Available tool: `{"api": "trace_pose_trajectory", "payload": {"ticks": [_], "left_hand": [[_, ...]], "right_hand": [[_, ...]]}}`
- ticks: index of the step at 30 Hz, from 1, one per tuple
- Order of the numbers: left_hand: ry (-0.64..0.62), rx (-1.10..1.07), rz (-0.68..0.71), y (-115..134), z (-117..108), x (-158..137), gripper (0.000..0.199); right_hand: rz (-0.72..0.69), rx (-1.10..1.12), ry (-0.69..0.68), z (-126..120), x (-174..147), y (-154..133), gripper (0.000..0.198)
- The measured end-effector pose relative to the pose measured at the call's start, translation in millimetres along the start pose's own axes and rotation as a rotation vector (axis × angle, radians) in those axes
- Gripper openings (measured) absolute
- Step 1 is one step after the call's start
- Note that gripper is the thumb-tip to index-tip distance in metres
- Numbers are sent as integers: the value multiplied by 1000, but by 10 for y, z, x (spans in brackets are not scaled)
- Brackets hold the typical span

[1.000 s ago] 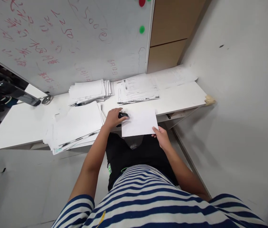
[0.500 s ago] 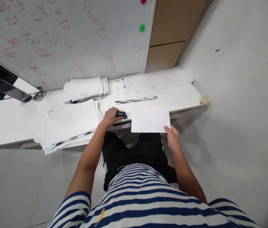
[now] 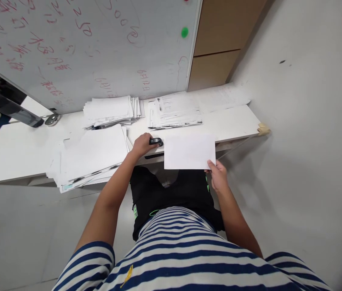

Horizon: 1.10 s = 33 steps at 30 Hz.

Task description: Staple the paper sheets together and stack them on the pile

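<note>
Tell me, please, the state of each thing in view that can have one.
White rectangular paper: flat, visible side blank, corner in the right grip.
Small black handheld tool: in the left grip, open or shut unclear.
Front white paper stack: uneven, overhanging the white desk.
Rear white paper stack: uneven edges.
Printed white paper stack: lying flat, uneven.
Large whiteboard: bears red writing.
Round green disc: on the whiteboard.

Bright, even light, soft shadow on smooth grey-white wall at right, wide-angle edge stretching, dark lower-right corner
</note>
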<state>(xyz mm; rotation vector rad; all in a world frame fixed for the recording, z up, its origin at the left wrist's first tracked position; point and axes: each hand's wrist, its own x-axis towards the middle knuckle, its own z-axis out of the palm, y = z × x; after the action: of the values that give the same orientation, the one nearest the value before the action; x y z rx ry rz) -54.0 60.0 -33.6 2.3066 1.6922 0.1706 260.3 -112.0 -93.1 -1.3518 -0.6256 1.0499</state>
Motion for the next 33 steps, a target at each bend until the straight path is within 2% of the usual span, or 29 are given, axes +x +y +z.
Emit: {"api": "trace_pose_trajectory", "payload": {"ticks": [8, 12, 15, 18, 21, 25, 27, 28, 30, 31, 33], "left_hand": [[28, -64, -95, 8, 50, -30, 43], [41, -67, -98, -15, 89, -18, 39], [50, -65, -108, -30, 107, -3, 39], [34, -96, -134, -23, 109, 14, 45], [40, -117, -103, 0, 105, 24, 50], [49, -99, -112, 18, 120, 34, 49], [52, -95, -110, 13, 138, 43, 47], [56, -95, -103, 7, 147, 48, 46], [59, -102, -95, -4, 162, 55, 45], [55, -109, -100, -6, 165, 56, 45], [42, -124, -131, -5, 165, 53, 44]], "right_hand": [[22, 45, 32, 46, 14, 29, 32], [19, 110, 50, 344, 126, -58, 33], [-27, 154, -26, 838, 263, -246, 35], [-16, 121, -257, 1517, 417, -473, 33], [0, 34, -464, 2299, 589, -652, 25], [119, -113, -617, 3328, 816, -739, 14], [199, -139, -637, 3717, 895, -714, 8], [245, -146, -643, 3850, 926, -689, 15], [287, -179, -651, 3961, 985, -622, 42], [252, -220, -650, 3935, 1021, -587, 55], [26, -381, -618, 3736, 1124, -529, 68]]}}
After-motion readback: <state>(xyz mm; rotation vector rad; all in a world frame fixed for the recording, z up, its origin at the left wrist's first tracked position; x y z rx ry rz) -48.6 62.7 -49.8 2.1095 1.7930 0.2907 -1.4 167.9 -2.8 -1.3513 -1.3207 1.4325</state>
